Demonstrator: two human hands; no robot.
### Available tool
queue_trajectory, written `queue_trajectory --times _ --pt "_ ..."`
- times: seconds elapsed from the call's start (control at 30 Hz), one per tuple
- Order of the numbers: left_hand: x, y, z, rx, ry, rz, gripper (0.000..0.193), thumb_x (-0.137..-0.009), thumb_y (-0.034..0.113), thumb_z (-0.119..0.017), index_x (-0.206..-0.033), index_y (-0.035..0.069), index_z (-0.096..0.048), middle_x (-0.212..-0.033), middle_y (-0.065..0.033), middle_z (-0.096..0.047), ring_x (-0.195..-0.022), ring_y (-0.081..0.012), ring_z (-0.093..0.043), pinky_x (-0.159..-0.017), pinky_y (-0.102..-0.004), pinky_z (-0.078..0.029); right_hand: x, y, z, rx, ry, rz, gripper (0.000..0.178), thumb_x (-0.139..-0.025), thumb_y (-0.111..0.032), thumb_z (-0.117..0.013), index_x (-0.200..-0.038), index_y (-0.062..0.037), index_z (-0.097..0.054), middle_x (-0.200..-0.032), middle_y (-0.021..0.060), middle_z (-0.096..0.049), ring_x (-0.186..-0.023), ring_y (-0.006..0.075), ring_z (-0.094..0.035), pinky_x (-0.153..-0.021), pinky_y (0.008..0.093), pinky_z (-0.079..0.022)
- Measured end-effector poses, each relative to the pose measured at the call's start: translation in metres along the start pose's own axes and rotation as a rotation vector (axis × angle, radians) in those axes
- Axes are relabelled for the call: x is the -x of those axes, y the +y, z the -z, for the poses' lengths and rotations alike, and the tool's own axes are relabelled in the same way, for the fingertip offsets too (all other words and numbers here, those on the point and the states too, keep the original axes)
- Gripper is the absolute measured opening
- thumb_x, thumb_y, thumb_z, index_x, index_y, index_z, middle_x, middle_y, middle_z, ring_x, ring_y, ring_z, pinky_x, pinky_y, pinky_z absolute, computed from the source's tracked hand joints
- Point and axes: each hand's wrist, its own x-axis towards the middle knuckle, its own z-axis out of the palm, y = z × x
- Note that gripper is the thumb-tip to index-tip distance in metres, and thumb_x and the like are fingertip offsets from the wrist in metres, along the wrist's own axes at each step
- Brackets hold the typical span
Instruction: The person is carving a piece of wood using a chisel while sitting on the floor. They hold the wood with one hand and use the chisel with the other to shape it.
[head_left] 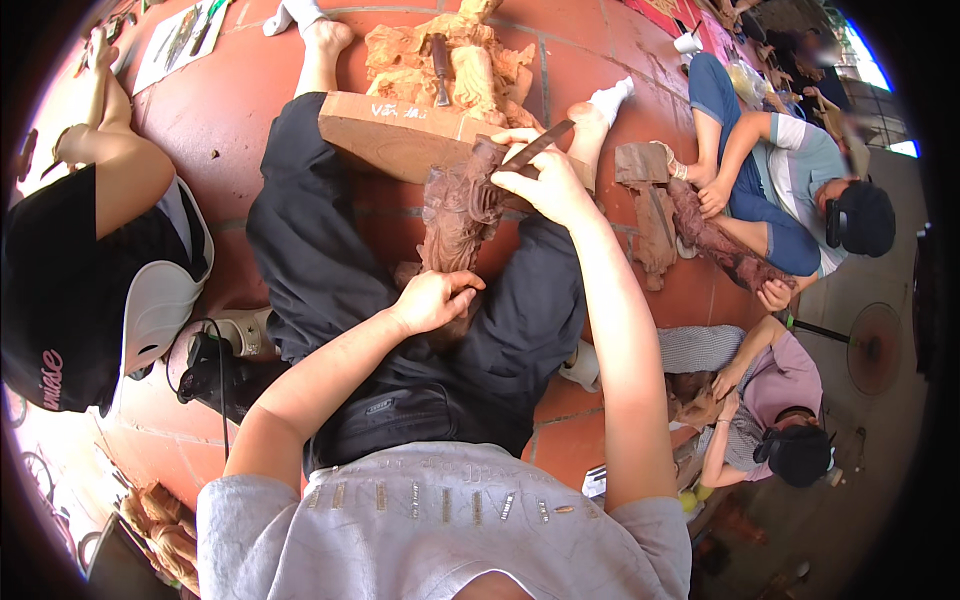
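Note:
A reddish-brown carved wooden figure [455,220] stands tilted between my legs, its top leaning against a thick wooden board. My left hand [432,301] is closed around its lower end, fingers curled, with the part beneath the palm hidden. Near the top of the figure, my right hand [546,185] grips a flat, dark, file-like tool [540,144]. The tool slants up to the right, and its lower end is hidden by my fingers and the carving. Some fingertips of that hand touch the figure's upper edge.
On the wooden board [370,140] rests a lighter orange carving [470,65] with a chisel [440,70] lying against it. Beside my right foot stand wooden blocks [652,215]. Co-workers sit close on both sides; one at right holds a dark carving [710,235]. A fan [874,348] stands farther right.

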Motion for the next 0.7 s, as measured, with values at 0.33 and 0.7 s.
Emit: queue_trajectory --times 0.33,0.7 --pt "0.002 0.000 -0.002 0.033 -0.014 0.036 0.023 -0.094 0.021 -0.055 -0.112 0.011 -0.065 -0.070 -0.0053 -0.069 -0.069 -0.0188 -0.070 -0.067 -0.0307 -0.053 0.004 -0.004 0.004 -0.011 -0.056 -0.084 0.017 -0.075 -0.013 -0.075 -0.077 0.0001 -0.064 -0.119 0.0105 -0.058 -0.106 0.0231 -0.055 -0.090 0.0375 -0.044" --pt "0.003 0.002 0.000 -0.013 0.027 0.008 0.023 -0.091 0.023 -0.055 -0.109 0.015 -0.066 -0.077 -0.0090 -0.070 -0.078 -0.0291 -0.069 -0.076 -0.0384 -0.053 0.002 -0.005 0.002 0.005 -0.100 -0.096 0.019 -0.075 -0.016 -0.076 -0.078 -0.0013 -0.065 -0.119 0.0102 -0.059 -0.116 0.0255 -0.049 -0.096 0.0376 -0.041"
